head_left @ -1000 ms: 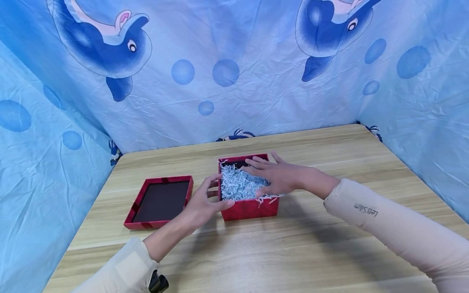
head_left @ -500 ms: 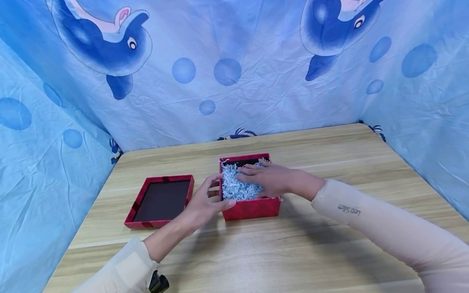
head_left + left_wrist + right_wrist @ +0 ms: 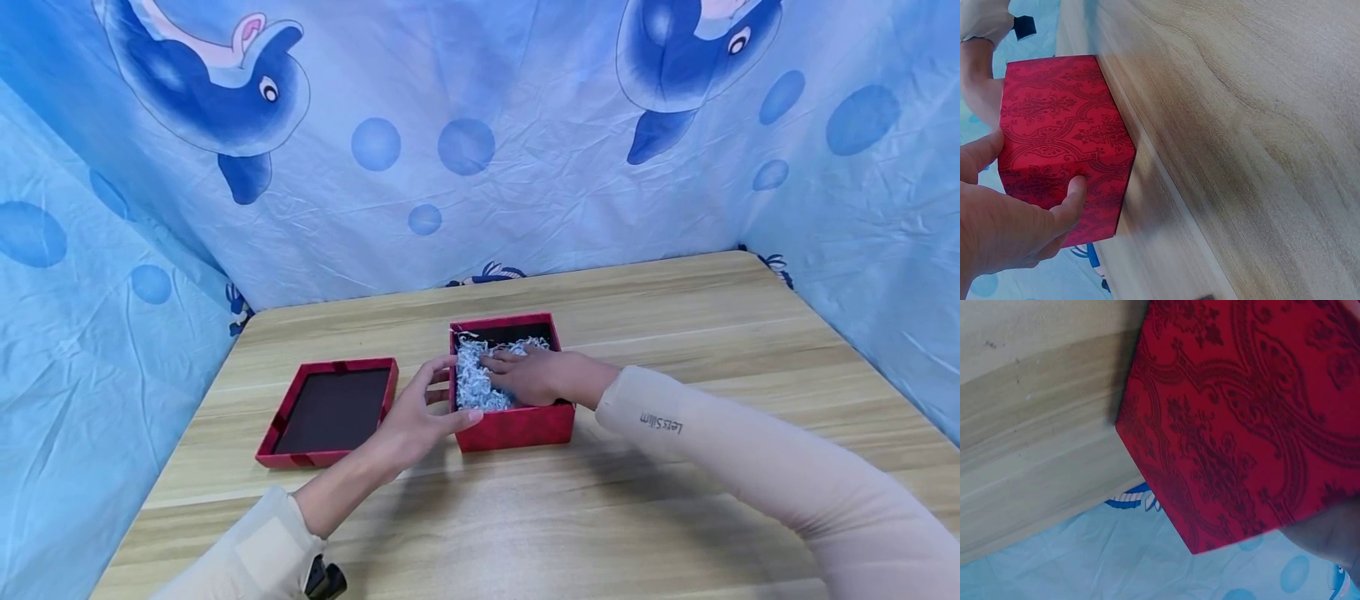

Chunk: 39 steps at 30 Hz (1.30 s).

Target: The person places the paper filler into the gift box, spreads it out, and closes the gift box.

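A red patterned gift box (image 3: 513, 429) stands uncovered on the table, with pale blue shredded paper (image 3: 474, 379) inside. My left hand (image 3: 412, 421) holds the box at its near left corner, thumb on the front face and fingers along the left side. In the left wrist view, the thumb and a fingertip (image 3: 1077, 186) touch two adjoining faces of the box (image 3: 1060, 109). My right hand (image 3: 528, 377) reaches over the right wall and presses down into the shredded paper, its fingers outstretched. Only the outer wall of the box (image 3: 1229, 412) and a bit of hand show in the right wrist view.
The red lid (image 3: 333, 412) lies upturned on the table, left of the box, its dark inside facing up. A wooden table (image 3: 540, 525) carries both. Blue dolphin-print cloth (image 3: 540, 192) hangs behind and at both sides.
My right hand has moved left and down, from just above the shredded paper into it. The paper sits lower, and strands no longer hang over the front rim. My left hand has stayed put.
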Available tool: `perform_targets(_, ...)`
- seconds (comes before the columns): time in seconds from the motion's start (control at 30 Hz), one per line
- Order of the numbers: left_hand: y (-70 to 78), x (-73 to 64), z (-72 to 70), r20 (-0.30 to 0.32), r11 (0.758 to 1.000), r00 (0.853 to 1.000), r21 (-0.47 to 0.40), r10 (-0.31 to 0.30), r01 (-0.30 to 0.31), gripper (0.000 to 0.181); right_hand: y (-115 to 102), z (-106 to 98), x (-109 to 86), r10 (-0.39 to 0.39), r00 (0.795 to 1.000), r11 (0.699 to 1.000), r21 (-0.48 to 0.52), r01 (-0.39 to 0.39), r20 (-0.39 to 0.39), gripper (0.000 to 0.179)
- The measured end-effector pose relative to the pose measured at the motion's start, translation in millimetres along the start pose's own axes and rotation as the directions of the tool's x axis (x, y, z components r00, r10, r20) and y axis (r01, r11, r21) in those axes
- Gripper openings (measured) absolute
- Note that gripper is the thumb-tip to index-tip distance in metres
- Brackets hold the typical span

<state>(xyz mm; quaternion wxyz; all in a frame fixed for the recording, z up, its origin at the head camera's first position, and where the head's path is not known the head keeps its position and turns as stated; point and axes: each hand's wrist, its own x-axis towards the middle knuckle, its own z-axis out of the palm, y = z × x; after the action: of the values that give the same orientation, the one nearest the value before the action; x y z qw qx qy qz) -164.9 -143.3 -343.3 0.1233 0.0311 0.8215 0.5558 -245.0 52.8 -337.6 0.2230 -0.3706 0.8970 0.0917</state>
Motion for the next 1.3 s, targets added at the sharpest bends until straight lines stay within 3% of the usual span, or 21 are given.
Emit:
perform_targets(0.23, 0.5, -0.3, 0.5, 0.004, 1.000, 1.000, 0.000, 0.004, -0.004, 0.078, -2.7, -9.6, -7.9, 0.026, 1.000, 0.999, 0.028, -0.026, 0.000, 0.071)
perform_targets(0.53, -1.5, -1.2, 0.4, 0.009, 1.000, 1.000, 0.015, 0.014, -0.014, 0.080, 2.2, -25.9, -29.9, -0.001, 0.987, 0.995, 0.099, 0.017, -0.162, 0.094)
perform_targets(0.8, -2.5, -1.8, 2.5, 0.017, 0.999, 0.999, 0.008, 0.033, -0.033, 0.079, 0.5, -11.5, -21.0, -0.046, 0.971, 0.989, 0.123, 0.077, -0.233, 0.096)
perform_targets(1.13, -4.4, -0.9, 3.3, 0.016, 0.999, 0.999, 0.006, 0.034, -0.034, 0.078, 0.2, 4.5, -1.4, -0.062, 0.981, 0.989, 0.120, 0.085, -0.182, 0.088)
perform_targets(1.3, -4.5, -1.0, 2.1, 0.018, 0.999, 0.999, 0.007, 0.036, -0.036, 0.079, 0.8, 8.7, 8.0, -0.054, 0.993, 0.986, 0.151, 0.071, -0.109, 0.083)
